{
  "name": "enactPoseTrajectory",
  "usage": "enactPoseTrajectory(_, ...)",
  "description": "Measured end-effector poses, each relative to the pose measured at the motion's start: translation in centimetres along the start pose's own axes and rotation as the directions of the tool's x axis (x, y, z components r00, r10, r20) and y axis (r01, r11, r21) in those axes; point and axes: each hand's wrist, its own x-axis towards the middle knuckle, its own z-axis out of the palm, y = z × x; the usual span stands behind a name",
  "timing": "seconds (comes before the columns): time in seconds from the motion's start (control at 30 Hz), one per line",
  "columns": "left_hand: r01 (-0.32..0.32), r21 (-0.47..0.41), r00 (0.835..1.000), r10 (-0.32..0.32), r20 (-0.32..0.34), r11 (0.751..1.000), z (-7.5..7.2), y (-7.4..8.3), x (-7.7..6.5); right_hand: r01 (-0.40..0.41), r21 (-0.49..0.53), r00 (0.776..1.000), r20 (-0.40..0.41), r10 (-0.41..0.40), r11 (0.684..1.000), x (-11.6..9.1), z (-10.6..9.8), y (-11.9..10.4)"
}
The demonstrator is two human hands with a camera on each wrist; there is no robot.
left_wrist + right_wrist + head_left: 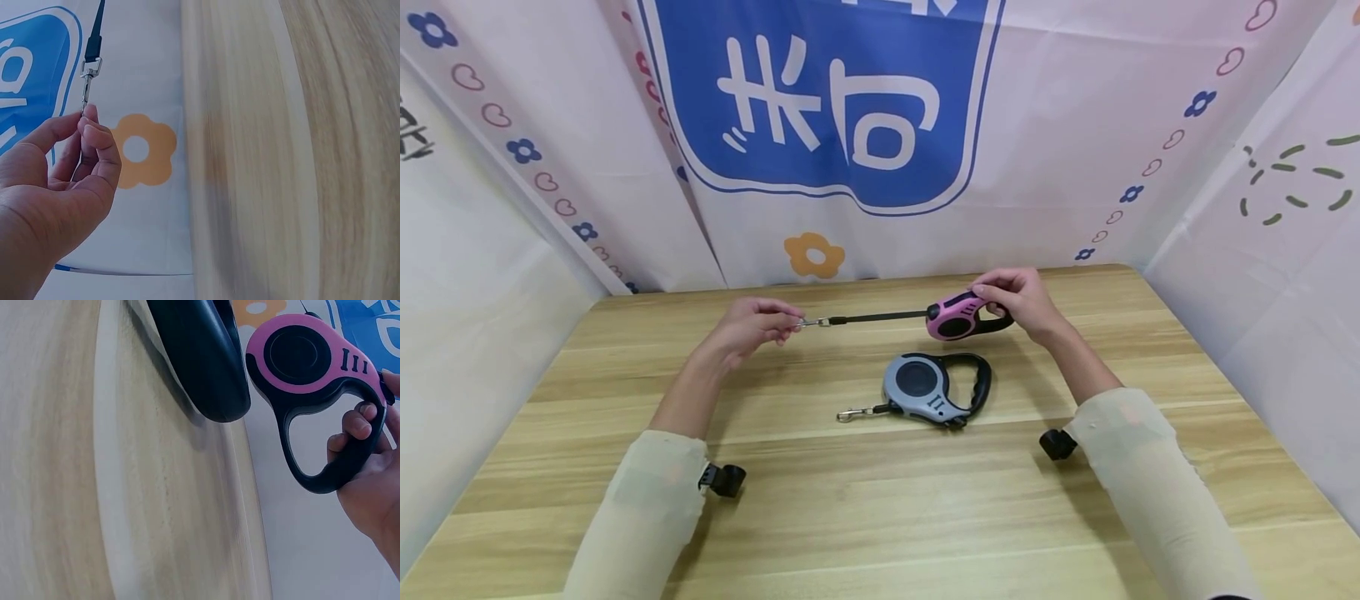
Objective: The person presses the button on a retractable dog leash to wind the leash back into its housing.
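My right hand [1018, 302] grips the black handle of a pink retractable dog leash [298, 353], its fingers curled through the loop in the right wrist view. A short length of black strap [883, 317] runs out of the pink casing to the left. At its end is a silver metal clip [89, 74], pinched between the thumb and fingertips of my left hand [756, 327]. The strap looks straight between both hands. Below it, a grey-blue retractable leash [917, 377] with a black handle lies on the table, its own silver clip [855, 413] pointing left.
The wooden table [880, 517] meets a printed white cloth backdrop [1060, 142] along its far edge. More white cloth hangs at both sides. A small black camera is strapped at each wrist, near the sleeve [655, 483].
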Motion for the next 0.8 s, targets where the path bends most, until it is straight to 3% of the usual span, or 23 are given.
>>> enactPoseTrajectory(0.8,-0.014,-0.004,1.000,0.014,0.012,1.000,0.56,0.19,0.19,-0.006,0.009,0.999,0.044,0.006,1.000,0.06,0.27,-0.12)
